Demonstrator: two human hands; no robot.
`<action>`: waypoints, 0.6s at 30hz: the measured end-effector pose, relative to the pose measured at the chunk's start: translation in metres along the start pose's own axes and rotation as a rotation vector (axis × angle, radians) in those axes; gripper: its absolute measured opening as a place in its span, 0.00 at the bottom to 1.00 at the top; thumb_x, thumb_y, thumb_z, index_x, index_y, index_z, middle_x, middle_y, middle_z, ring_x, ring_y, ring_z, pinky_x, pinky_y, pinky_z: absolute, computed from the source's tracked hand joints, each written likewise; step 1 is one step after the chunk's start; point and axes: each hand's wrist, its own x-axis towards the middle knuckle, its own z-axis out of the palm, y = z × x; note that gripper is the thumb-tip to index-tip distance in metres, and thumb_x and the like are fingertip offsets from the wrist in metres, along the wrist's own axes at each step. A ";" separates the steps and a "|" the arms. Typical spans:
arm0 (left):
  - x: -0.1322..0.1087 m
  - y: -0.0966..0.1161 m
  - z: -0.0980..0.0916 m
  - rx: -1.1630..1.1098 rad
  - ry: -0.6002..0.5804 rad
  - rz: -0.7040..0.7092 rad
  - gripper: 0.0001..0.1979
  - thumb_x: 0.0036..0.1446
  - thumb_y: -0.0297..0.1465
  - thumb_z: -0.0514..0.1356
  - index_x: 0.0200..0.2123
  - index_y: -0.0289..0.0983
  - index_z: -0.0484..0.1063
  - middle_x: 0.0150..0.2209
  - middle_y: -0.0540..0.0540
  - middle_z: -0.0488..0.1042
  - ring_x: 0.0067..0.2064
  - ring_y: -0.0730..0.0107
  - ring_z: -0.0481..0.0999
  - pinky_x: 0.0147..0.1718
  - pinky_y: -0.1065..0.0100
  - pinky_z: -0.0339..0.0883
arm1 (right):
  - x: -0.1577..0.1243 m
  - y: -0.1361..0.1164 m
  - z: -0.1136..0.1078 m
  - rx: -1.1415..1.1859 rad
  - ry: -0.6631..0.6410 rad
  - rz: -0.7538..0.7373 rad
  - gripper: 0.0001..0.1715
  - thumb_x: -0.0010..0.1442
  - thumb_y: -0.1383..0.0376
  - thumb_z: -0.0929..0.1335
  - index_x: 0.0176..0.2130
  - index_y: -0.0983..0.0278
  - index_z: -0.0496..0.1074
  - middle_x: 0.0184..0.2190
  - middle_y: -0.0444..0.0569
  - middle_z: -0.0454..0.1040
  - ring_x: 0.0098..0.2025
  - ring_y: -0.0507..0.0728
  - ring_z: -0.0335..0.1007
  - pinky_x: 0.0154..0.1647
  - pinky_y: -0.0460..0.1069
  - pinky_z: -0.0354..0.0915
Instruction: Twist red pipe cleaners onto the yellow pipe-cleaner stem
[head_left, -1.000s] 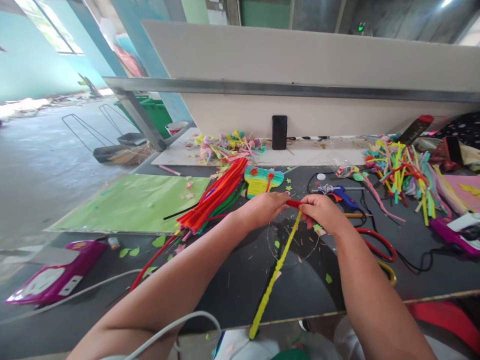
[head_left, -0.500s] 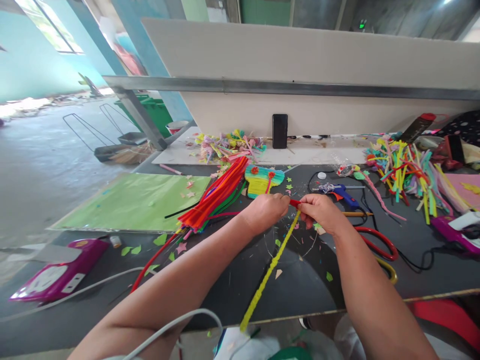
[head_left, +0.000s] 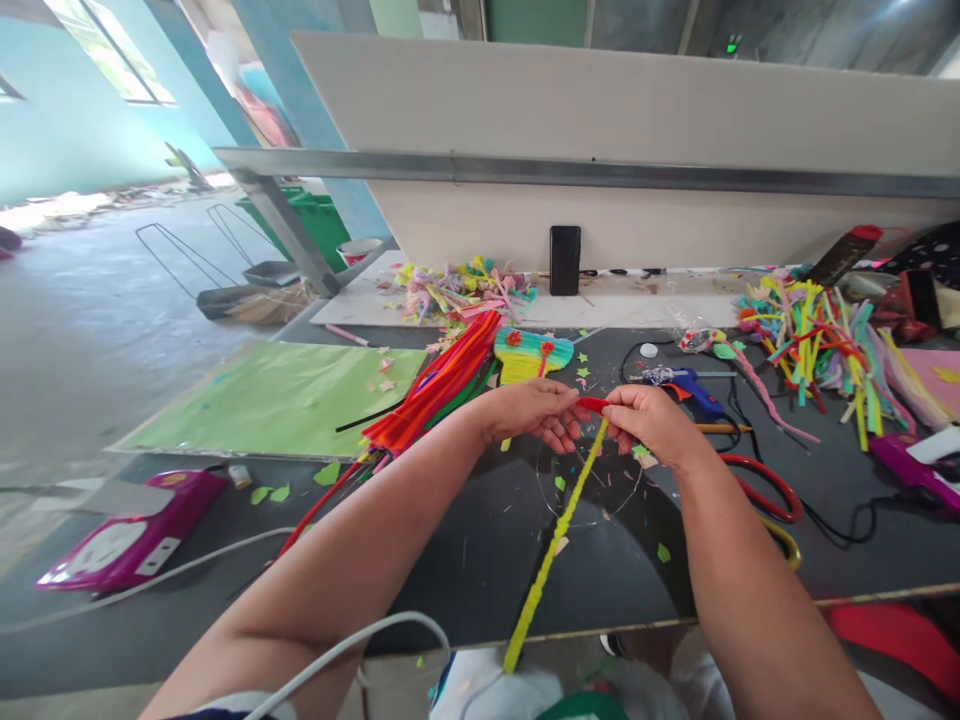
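Observation:
A short red pipe cleaner [head_left: 594, 404] spans the gap between my hands. My left hand [head_left: 536, 410] pinches its left end between thumb and forefinger, the other fingers loosely spread below. With thumb and fingertips, my right hand [head_left: 646, 422] grips the red piece's right end where it meets the top of a long yellow fuzzy stem [head_left: 559, 548]. The stem slants down toward me past the table's front edge. Just beyond my left hand lies a blue and yellow fuzzy piece with red flowers [head_left: 534, 352]. To its left rests a bundle of red and orange pipe cleaners [head_left: 439, 385].
A blue glue gun [head_left: 696, 393] and red-handled scissors [head_left: 780, 492] lie to the right. Cut colourful pieces [head_left: 806, 345] are heaped farther right. A green sheet [head_left: 274, 400] and a purple power strip [head_left: 131, 530] occupy the left. A phone [head_left: 565, 260] leans against the back board.
My left hand has turned and loosened, its lower fingers now spread. More of the red pipe cleaner shows between my hands. The whole view has shifted slightly.

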 end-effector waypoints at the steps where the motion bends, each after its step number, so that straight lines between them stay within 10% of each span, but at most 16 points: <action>1: 0.001 -0.001 0.000 -0.033 -0.007 -0.002 0.23 0.53 0.47 0.57 0.37 0.30 0.69 0.28 0.42 0.74 0.28 0.69 0.76 0.31 0.65 0.71 | 0.000 0.000 0.000 0.007 -0.006 0.003 0.10 0.53 0.60 0.66 0.30 0.65 0.70 0.19 0.43 0.72 0.15 0.48 0.65 0.16 0.42 0.59; 10: 0.004 -0.005 0.004 -0.137 -0.002 0.054 0.17 0.51 0.41 0.62 0.32 0.32 0.65 0.25 0.48 0.71 0.27 0.71 0.76 0.31 0.68 0.70 | 0.000 0.001 0.002 0.038 -0.023 0.006 0.09 0.52 0.60 0.66 0.29 0.65 0.69 0.18 0.42 0.72 0.14 0.48 0.65 0.16 0.42 0.59; 18: 0.011 -0.010 0.014 0.298 0.334 0.339 0.13 0.55 0.38 0.57 0.28 0.35 0.62 0.23 0.51 0.67 0.26 0.74 0.73 0.27 0.72 0.65 | 0.002 0.004 0.000 0.037 0.020 0.047 0.09 0.52 0.61 0.66 0.26 0.65 0.69 0.18 0.43 0.72 0.13 0.48 0.64 0.15 0.42 0.58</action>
